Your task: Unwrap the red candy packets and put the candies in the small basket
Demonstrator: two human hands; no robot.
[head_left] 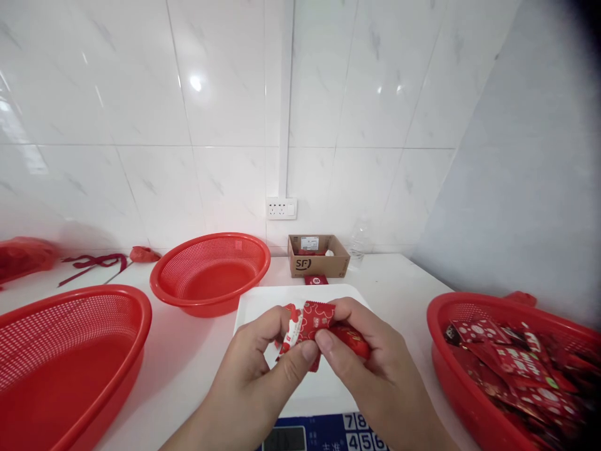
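My left hand (pixel 256 360) and my right hand (pixel 375 360) meet over the white pan of a digital scale (pixel 300 398). Between both thumbs and fingers is a small red snack packet (pixel 317 319) with a pale cloud-like pattern. A white-and-red wrapper (pixel 293 329) lies against it, held by my left fingers. Under my right fingers shows a shiny red wrapped piece (pixel 354 341) with gold marks. Both hands are closed, and the fingers partly hide how many packets they hold. The scale's blue panel, with its display and number keys, shows below my hands.
A red basket full of snack packets (pixel 511 369) stands at the right. Two red baskets are at the left, one near (pixel 136 351) and one farther back (pixel 188 300). Behind the scale are a cardboard box (pixel 322 266), a red packet (pixel 316 280) and a clear bottle (pixel 359 241).
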